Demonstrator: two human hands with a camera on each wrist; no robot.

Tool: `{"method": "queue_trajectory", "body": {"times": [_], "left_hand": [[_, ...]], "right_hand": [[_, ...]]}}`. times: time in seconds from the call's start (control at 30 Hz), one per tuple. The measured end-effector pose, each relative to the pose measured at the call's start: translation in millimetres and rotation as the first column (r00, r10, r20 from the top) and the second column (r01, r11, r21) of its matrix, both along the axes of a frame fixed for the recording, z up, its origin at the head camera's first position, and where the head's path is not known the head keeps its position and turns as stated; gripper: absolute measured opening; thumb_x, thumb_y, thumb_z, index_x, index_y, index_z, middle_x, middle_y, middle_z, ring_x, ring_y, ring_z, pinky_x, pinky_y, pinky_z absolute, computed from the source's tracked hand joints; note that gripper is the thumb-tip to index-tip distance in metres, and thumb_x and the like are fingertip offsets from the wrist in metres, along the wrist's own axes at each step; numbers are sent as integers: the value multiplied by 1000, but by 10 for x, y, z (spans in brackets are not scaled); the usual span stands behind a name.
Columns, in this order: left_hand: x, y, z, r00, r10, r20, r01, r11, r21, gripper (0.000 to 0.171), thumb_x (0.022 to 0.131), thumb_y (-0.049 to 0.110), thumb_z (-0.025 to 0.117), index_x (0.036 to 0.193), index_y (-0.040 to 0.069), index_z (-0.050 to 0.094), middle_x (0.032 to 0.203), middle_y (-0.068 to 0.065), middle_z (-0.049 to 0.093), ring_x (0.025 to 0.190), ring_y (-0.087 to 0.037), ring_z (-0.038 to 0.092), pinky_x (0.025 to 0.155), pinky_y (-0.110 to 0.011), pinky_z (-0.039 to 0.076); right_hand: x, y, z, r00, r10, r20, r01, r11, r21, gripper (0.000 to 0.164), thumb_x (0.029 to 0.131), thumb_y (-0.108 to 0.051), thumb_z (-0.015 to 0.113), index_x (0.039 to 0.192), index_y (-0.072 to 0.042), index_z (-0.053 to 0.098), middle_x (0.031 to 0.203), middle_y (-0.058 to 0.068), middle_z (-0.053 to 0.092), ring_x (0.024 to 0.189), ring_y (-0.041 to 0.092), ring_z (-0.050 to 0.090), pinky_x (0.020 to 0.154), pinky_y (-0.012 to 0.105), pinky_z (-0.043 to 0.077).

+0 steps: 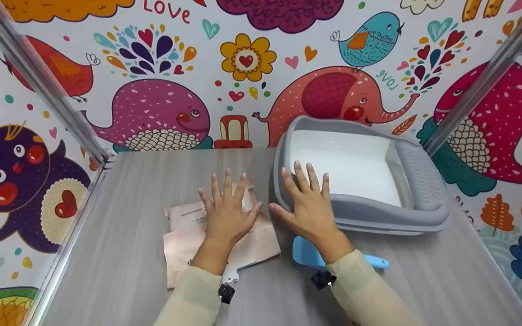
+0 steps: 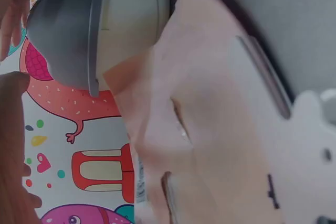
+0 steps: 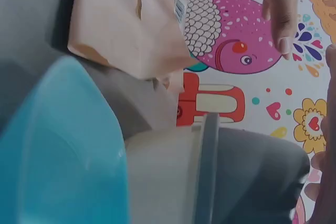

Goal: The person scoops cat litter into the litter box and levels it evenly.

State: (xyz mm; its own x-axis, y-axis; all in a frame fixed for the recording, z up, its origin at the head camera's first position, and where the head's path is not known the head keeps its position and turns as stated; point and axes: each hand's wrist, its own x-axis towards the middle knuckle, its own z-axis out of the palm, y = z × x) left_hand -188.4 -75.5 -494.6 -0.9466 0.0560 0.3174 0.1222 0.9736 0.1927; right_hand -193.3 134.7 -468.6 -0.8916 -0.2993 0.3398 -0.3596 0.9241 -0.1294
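Note:
My left hand (image 1: 228, 217), fingers spread and palm down, is held above a pale pink bag (image 1: 181, 258), gripping nothing. The bag (image 2: 210, 124) lies flat with creases, partly hidden by hand and forearm. A white, animal-shaped piece (image 1: 231, 275) shows by its near edge. Likewise spread, my right hand (image 1: 310, 210) overlaps the left rim of a grey litter box (image 1: 369, 207) in the head view and holds nothing. Below that wrist lies a light blue scoop (image 1: 305, 252), its middle hidden by the forearm; its broad blade (image 3: 68, 145) looms in the right wrist view.
The litter box has a white inside and a ridged grey step (image 1: 424, 176) on its right; it stands at the back right. A grey wood-grain table (image 1: 120, 253) carries everything. Patterned walls (image 1: 252, 99) and metal posts (image 1: 45, 86) bound the table.

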Motion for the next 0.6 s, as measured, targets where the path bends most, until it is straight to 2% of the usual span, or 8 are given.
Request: {"method": "queue_trajectory", "body": {"times": [0.13, 0.4, 0.5, 0.6], "left_hand": [[76, -52, -124, 1000, 6, -15, -5, 1000, 27, 79, 86, 70, 45, 151, 29, 28, 159, -12, 19, 145, -45, 8, 107, -75, 7], [265, -147, -416, 999, 13, 39, -14, 999, 32, 78, 86, 69, 47, 150, 28, 31, 159, -11, 22, 146, -43, 7, 107, -74, 10], [333, -177, -497, 999, 17, 43, -18, 1000, 16, 79, 85, 70, 47, 150, 28, 32, 158, -11, 23, 145, -43, 11, 107, -74, 11], [411, -206, -562, 998, 21, 60, -21, 1000, 0, 80, 84, 72, 46, 150, 28, 32, 158, -11, 24, 145, -43, 14, 107, -73, 10]], "right_hand": [[114, -45, -100, 998, 40, -37, -41, 999, -7, 83, 86, -77, 33, 153, -32, 13, 162, 2, 12, 149, 30, 4, 117, 59, 2], [332, -175, -300, 982, 122, -143, -125, 992, -13, 85, 86, -76, 36, 153, -24, 25, 160, 6, 18, 148, 34, 9, 118, 54, 8], [403, -247, -376, 974, 169, -148, -170, 985, 8, 85, 85, -74, 40, 152, -22, 27, 159, 8, 21, 147, 35, 12, 118, 53, 14], [480, -323, -477, 971, 210, -116, -208, 978, 29, 84, 86, -72, 42, 152, -22, 27, 160, 9, 19, 147, 34, 14, 116, 53, 20]]}}
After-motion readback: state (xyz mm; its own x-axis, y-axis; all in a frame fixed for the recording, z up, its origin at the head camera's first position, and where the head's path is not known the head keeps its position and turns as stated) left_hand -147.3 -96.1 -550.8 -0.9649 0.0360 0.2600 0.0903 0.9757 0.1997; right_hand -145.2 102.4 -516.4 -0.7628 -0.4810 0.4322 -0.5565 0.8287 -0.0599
